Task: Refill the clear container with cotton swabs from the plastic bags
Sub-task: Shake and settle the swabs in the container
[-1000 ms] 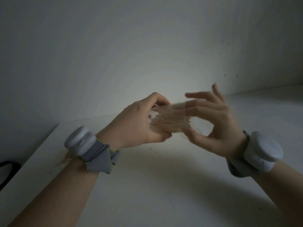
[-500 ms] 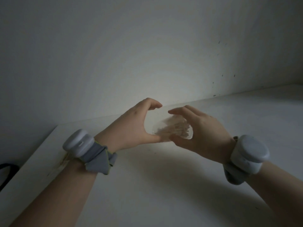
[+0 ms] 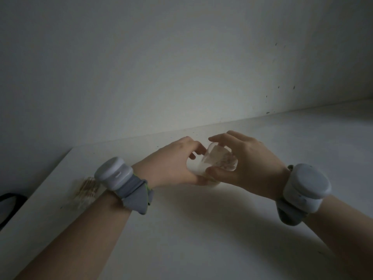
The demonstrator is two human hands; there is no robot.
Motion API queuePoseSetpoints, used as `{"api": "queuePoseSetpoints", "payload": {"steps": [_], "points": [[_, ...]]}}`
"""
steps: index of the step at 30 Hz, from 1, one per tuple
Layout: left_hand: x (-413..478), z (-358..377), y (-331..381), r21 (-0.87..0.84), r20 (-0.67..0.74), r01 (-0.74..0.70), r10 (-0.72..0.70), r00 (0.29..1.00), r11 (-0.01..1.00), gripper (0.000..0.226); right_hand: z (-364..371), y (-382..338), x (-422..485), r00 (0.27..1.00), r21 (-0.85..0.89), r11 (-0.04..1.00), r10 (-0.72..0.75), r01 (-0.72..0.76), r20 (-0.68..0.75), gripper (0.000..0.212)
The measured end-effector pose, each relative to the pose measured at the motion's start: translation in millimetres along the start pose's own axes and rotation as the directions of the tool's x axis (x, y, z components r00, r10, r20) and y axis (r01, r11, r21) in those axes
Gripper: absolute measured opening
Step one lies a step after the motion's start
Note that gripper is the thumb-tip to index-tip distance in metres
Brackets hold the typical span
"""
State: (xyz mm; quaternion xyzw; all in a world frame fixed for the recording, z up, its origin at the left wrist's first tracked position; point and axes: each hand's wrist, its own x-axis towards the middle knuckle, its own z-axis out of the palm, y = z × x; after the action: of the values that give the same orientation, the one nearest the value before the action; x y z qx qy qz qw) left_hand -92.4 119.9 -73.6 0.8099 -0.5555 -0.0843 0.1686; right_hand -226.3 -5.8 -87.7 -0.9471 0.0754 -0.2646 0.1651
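Clear container [image 3: 212, 164], gripped between both hands

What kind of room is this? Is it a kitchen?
Hard to say. It looks like a plain white table pushed against a bare wall in a dim room. Nothing shows a kitchen: only hands, a clear container and a bag of swabs.

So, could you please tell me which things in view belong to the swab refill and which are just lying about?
Part of the job:
- left hand and right hand, both gripping the clear container
- cotton swabs showing through it
- bag of swabs by the left wrist

Just lying about:
- dark curved object off the white table, far left
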Motion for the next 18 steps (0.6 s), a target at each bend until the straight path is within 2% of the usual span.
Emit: {"api": "queuePoseSetpoints", "payload": {"steps": [4, 18], "points": [[0.9, 2.8, 3.3, -0.035, 0.033, -0.002, 0.003, 0.999, 0.999, 0.05, -0.1, -1.8, 0.3, 1.0, 0.013, 1.0, 0.009, -0.009, 0.01, 0.069], [1.5, 7.7, 3.0, -0.092, 0.1, 0.021, -0.011, 0.995, 0.996, 0.051, 5.4, -2.6, 0.9, 0.999, 0.028, 0.999, 0.036, -0.037, 0.035, 0.072]]}}
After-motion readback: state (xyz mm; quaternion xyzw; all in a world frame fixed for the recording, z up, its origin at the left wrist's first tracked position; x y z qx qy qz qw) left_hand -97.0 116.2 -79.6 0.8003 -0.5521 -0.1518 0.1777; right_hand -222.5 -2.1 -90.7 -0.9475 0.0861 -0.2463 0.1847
